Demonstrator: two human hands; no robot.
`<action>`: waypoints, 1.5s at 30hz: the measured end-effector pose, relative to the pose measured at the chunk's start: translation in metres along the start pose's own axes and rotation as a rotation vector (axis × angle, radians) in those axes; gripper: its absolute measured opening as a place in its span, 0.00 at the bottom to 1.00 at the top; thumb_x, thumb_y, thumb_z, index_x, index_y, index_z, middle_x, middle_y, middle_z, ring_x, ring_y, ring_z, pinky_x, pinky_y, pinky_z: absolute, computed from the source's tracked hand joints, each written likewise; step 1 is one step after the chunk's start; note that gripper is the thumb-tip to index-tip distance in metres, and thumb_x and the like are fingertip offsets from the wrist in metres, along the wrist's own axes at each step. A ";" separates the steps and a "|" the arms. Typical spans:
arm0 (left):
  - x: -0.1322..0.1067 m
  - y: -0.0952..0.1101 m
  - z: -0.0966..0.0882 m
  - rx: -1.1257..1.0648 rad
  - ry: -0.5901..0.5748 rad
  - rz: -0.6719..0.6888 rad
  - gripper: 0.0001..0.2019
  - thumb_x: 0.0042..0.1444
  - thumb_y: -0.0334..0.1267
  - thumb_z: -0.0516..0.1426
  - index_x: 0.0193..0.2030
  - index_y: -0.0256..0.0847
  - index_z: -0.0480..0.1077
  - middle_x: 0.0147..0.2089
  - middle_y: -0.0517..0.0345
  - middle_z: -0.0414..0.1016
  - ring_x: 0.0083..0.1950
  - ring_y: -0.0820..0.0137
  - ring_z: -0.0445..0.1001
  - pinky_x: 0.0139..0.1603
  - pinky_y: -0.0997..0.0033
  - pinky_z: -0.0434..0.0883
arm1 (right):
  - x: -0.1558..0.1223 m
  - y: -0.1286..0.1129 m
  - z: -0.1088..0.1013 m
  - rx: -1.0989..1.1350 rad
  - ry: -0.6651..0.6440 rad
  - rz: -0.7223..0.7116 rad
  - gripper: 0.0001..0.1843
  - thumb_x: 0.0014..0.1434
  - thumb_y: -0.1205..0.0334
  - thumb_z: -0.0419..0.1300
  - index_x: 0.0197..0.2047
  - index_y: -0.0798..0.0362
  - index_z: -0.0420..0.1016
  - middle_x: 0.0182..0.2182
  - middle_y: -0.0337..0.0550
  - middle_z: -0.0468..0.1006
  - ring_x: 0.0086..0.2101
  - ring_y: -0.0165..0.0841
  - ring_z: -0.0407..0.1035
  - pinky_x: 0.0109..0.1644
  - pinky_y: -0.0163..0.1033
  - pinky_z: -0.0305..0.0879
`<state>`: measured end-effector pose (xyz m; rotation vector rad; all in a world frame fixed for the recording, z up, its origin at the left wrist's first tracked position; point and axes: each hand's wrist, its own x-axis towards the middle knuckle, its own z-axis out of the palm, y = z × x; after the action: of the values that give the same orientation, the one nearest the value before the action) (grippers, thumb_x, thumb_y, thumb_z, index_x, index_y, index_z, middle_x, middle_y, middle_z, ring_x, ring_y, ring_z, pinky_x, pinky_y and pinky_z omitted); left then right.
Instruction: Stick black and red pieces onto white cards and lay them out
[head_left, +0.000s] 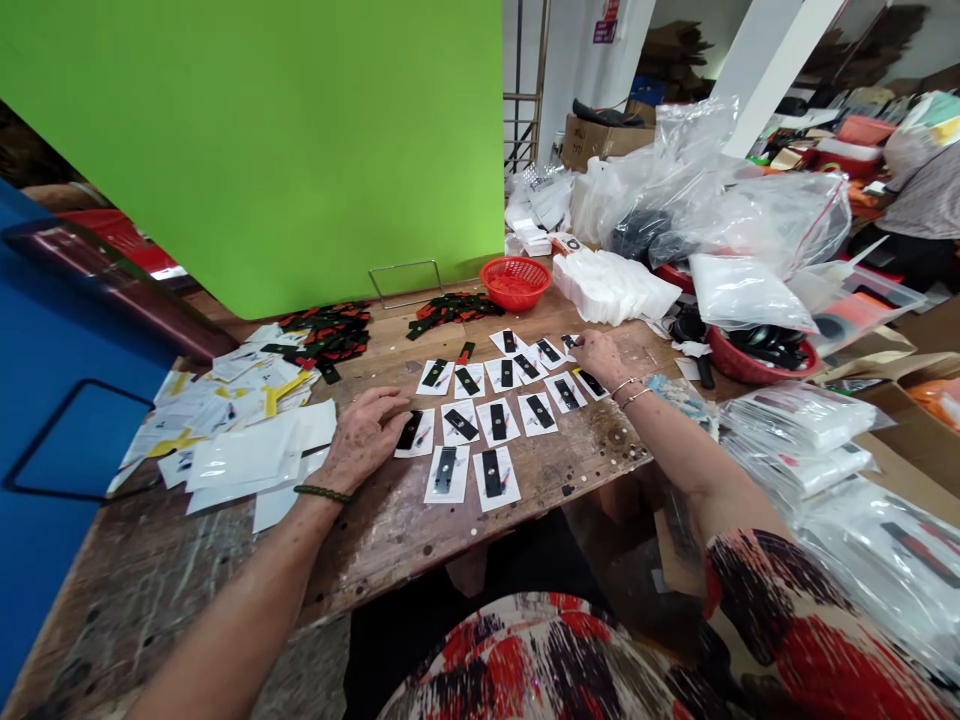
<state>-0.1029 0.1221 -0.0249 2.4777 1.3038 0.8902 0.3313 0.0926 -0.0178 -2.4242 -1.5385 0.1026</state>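
Observation:
White printed cards (pixel 460 424) lie spread in rough rows on the wooden table, each with a small dark strip (pixel 498 421) on top. My left hand (pixel 369 438) rests at the left end of the rows, fingers stretched out over the edge of a card (pixel 424 436). At the far right end, my right hand (pixel 599 361) has its fingers bent together on a dark strip (pixel 568 341) over another card; the fingertips are partly hidden. Beyond the cards are two heaps of green, black and orange strips, a large heap (pixel 334 333) and a smaller heap (pixel 454 311).
Loose cards and white sheets (pixel 251 450) are piled on the left. A red basket (pixel 514 284) stands at the back beside a stack of white packets (pixel 616 286). Clear plastic bags (pixel 720 200) crowd the right. A green panel (pixel 300 140) rises behind the table.

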 end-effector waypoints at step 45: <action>-0.015 -0.008 0.003 -0.174 0.001 -0.032 0.09 0.60 0.37 0.57 0.37 0.41 0.80 0.51 0.48 0.80 0.53 0.61 0.78 0.59 0.56 0.75 | 0.034 -0.161 0.037 0.056 -0.117 -0.674 0.20 0.60 0.71 0.58 0.53 0.53 0.81 0.55 0.51 0.72 0.52 0.41 0.66 0.60 0.43 0.64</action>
<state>-0.1124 0.1151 -0.0372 2.3175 1.2078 0.9534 0.1976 0.1940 -0.0083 -1.7618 -2.2736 0.1500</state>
